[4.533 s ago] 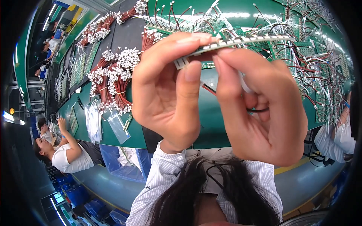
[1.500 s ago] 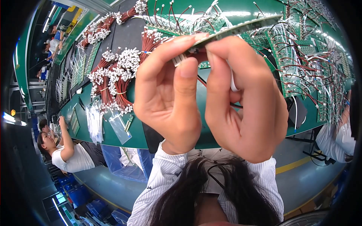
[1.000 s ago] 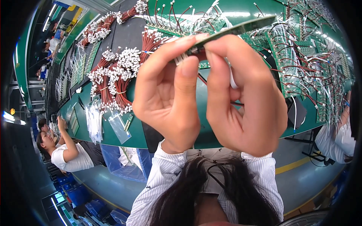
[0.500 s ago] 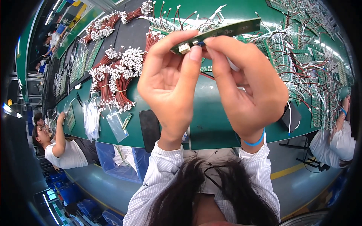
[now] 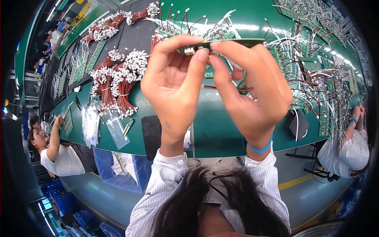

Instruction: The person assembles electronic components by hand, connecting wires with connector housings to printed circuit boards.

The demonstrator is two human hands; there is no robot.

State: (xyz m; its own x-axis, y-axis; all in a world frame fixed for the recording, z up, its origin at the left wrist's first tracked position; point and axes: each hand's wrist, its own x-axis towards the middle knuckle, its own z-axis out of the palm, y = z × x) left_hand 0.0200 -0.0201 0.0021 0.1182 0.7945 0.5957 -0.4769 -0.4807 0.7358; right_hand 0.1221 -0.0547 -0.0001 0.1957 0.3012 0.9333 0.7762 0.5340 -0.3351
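Observation:
Raised above the green table, a thin green circuit board (image 5: 252, 40) is seen nearly edge-on, with a white connector (image 5: 189, 51) on its underside at the left end. My left hand (image 5: 171, 85) is closed on that end, index finger on top and thumb beneath. My right hand (image 5: 256, 85) is closed at the board's middle, its index finger against the edge and its thumb just below. What sits between the fingertips is mostly hidden. A thin dark red cable (image 5: 210, 87) shows behind my right thumb, near the curled fingers.
Bundles of dark red cables (image 5: 124, 93) with white plugs lie left. Boards with attached wires (image 5: 316, 83) crowd the right. Nearer are clear plastic bags (image 5: 117, 132), a black flat object (image 5: 152, 132) and a blue-lined bin (image 5: 108, 173). Other people (image 5: 65, 158) sit at both sides.
The board has tipped from a slant to nearly level, its right end coming down. My right hand has shifted slightly left, and more of the red cable shows.

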